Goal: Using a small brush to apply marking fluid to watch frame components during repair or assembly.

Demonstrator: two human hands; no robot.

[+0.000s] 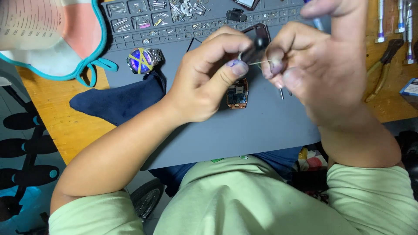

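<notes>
Both hands (pixel 257 65) pinching thin wire (pixel 260 62), blue box (pixel 410 88) right

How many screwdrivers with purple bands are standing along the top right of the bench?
3 show: one screwdriver nearest the right hand, a second screwdriver beside it, and a third screwdriver by the frame edge. More may lie outside the frame.

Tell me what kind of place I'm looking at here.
Likely a watch repair bench: a grey work mat with compartments of tiny parts, a wristwatch, an opened watch module, and pliers nearby.
</notes>
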